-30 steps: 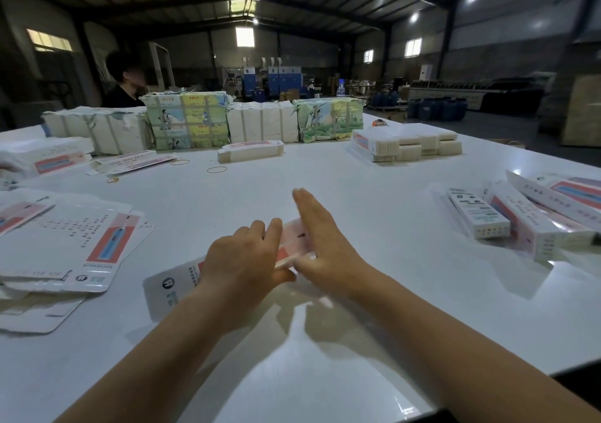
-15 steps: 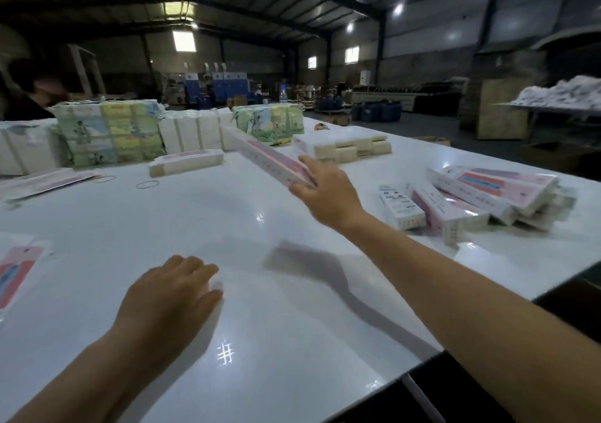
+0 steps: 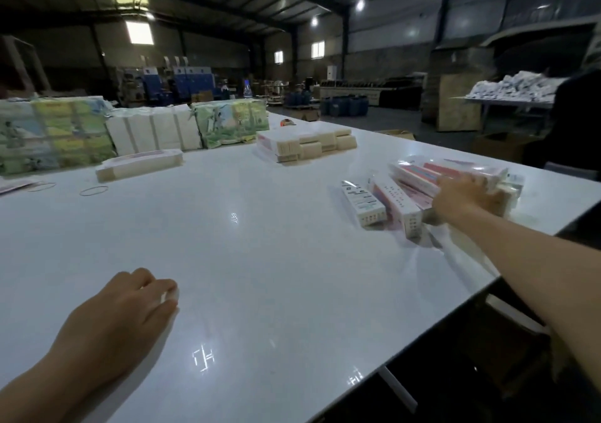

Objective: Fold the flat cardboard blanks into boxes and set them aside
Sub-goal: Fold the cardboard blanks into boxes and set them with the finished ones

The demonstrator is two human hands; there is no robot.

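Observation:
At the table's right side my right hand (image 3: 461, 195) reaches out and grips the near end of a folded white box with a pink stripe (image 3: 435, 172). That box lies on top of a pile of finished boxes (image 3: 395, 203), which sit partly on clear plastic film. My left hand (image 3: 123, 312) rests on the white table (image 3: 260, 244) near me, fingers loosely curled, holding nothing. No flat blank lies in front of me in this view.
Banded stacks of blanks (image 3: 305, 144) and a long stack (image 3: 140, 164) stand farther back. Behind them are white bundles (image 3: 153, 130) and green wrapped bundles (image 3: 55, 136). Rubber bands (image 3: 93, 190) lie at the left. The table edge (image 3: 487, 283) runs diagonally at my right.
My right hand carried the folded box from mid-table rightward and lowered it onto the pile. My left hand let go and settled on the table. My view turned to the right.

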